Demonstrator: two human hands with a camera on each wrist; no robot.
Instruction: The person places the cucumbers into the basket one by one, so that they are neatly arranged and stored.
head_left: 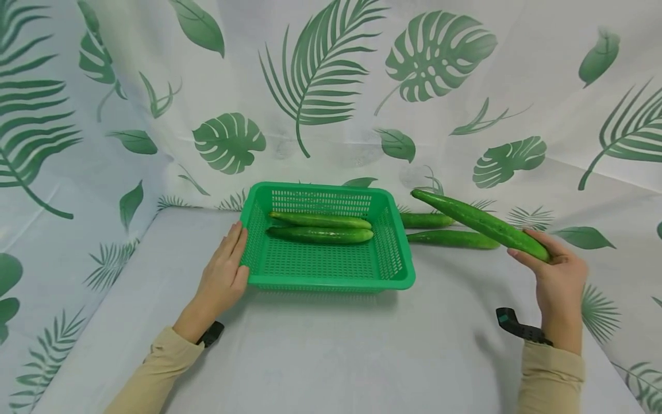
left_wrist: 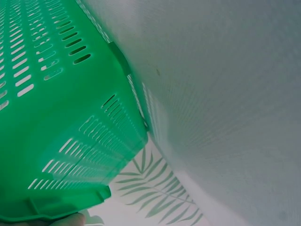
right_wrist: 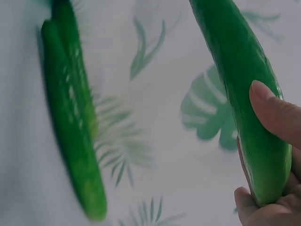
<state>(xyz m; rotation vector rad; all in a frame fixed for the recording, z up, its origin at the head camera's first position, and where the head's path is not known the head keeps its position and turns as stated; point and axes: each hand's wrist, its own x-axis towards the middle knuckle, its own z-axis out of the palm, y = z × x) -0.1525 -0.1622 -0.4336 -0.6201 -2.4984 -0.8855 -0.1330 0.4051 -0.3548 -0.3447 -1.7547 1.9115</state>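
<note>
My right hand (head_left: 561,276) grips a long green cucumber (head_left: 481,221) by its thick end and holds it up at a slant, right of the basket. In the right wrist view, the thumb (right_wrist: 275,110) presses along the side of this cucumber (right_wrist: 240,70). My left hand (head_left: 222,276) rests with straight fingers against the left rim of a green plastic basket (head_left: 331,283). Inside the basket, two cucumbers (head_left: 320,235) lie side by side toward the back. The left wrist view shows the basket's slotted outer wall (left_wrist: 61,127), with a fingertip at the rim.
Two more cucumbers (head_left: 452,239) lie on the white table (head_left: 331,351) just right of the basket, their left ends hidden by it. A white cloth with green leaf prints (head_left: 336,144) hangs behind the table and along its sides. Each wrist wears a black band (head_left: 522,330).
</note>
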